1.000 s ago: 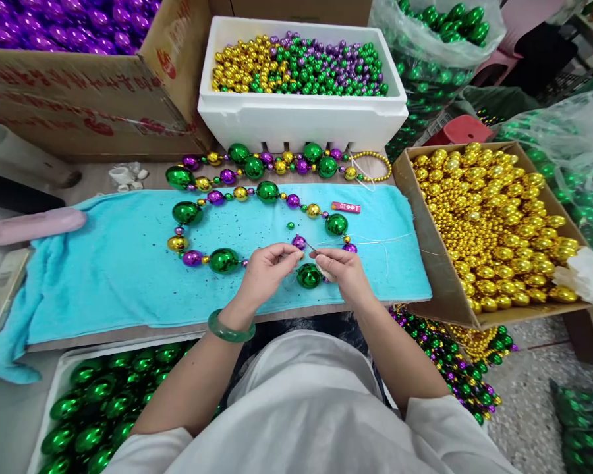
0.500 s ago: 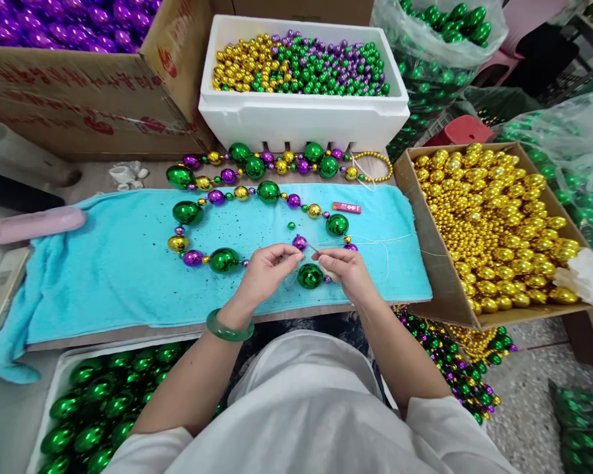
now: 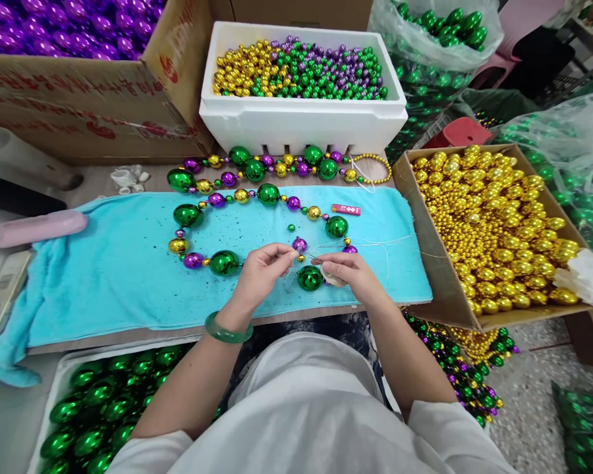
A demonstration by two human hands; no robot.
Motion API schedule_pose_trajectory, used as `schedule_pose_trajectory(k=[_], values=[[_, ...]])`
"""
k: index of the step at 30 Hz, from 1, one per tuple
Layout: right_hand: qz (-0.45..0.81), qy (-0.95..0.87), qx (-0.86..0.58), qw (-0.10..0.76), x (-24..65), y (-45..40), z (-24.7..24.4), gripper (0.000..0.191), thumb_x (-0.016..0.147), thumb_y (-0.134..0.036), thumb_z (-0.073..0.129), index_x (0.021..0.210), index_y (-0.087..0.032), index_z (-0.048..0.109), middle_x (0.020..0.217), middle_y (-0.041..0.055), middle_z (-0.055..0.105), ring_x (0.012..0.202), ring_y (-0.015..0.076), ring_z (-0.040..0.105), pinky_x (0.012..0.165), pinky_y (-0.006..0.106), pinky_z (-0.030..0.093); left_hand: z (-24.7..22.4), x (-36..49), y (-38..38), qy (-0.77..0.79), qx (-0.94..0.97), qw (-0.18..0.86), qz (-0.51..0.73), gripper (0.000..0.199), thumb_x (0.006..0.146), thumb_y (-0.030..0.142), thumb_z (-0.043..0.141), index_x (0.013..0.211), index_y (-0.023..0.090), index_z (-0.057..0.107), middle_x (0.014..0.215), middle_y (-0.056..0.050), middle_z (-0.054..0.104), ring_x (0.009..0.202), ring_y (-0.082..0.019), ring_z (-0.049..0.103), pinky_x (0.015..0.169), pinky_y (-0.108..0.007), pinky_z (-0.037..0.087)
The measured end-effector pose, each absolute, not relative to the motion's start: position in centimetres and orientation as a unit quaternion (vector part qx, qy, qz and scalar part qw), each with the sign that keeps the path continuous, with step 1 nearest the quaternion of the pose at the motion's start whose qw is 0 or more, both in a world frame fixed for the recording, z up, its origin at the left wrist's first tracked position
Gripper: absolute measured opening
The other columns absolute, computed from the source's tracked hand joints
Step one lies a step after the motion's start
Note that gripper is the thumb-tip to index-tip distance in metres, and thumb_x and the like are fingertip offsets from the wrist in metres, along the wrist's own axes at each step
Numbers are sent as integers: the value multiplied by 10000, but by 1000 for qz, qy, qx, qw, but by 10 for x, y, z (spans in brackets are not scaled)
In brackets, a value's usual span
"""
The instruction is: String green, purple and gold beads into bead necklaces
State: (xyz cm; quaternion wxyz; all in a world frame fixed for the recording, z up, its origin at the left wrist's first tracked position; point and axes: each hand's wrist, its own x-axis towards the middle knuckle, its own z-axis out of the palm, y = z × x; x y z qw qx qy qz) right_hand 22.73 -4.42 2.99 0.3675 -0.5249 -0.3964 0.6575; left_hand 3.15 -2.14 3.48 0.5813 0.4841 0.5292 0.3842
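A strand of green, purple and gold beads [image 3: 268, 194] curves around on the turquoise towel [image 3: 128, 276]. Beside its lower right part, my left hand [image 3: 264, 273] pinches thin clear thread at its fingertips, close to a purple bead [image 3: 299, 244]. My right hand [image 3: 348, 271] is closed around a slim tool with a dark metal tip [image 3: 314, 258], which points at the left fingertips; the fingers hide most of it. Just below, between the hands, lies a large green bead [image 3: 310, 278]. One loose small green bead [image 3: 291, 228] rests farther back.
Behind the towel lies another bead strand [image 3: 254, 169], before a white foam box [image 3: 301, 118] of small beads. An open carton of gold beads [image 3: 437, 263] stands right, a carton of purple beads [image 3: 89, 99] back left. A pink lighter-like item [image 3: 346, 209] lies on the towel.
My right hand has drawn slightly right, so a small gap with the tool's tip now shows between the hands. My left hand has barely moved. The view has tilted a little.
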Motion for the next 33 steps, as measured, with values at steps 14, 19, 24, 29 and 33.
schedule_pose_trajectory(k=[14,19,24,29,33], values=[[667,-365,-501,412,211,-40,23,432,561,-543,808,720,-145,756,437,-56,383,441,61,281,453,241,207,38,33,-25,502,516,600,349,289,699,438,732,759,157,713,600,8,577,563,-98,467,540,-226,381],[678,-377,-496,391,215,-39,22,440,577,-541,808,745,-137,749,487,-44,434,455,60,326,450,228,210,37,32,-23,504,514,595,357,304,685,455,744,748,160,707,593,7,574,557,-99,464,530,-225,377],[676,-391,-491,387,215,-38,28,433,566,-548,807,703,-144,734,453,-55,416,439,58,302,448,238,209,39,32,-23,506,519,592,353,306,685,458,746,756,163,709,599,5,582,572,-107,482,537,-226,388],[659,-394,-505,395,214,-35,26,437,599,-552,784,734,-143,709,481,-55,420,453,60,312,452,237,220,40,32,-23,507,518,593,351,295,688,449,739,744,161,708,600,9,576,565,-103,471,540,-230,380],[661,-401,-495,396,214,-36,17,441,634,-575,756,739,-158,664,520,-50,424,470,69,334,451,234,235,39,33,-22,505,526,588,349,302,691,464,737,736,167,705,590,10,576,556,-102,454,537,-234,374]])
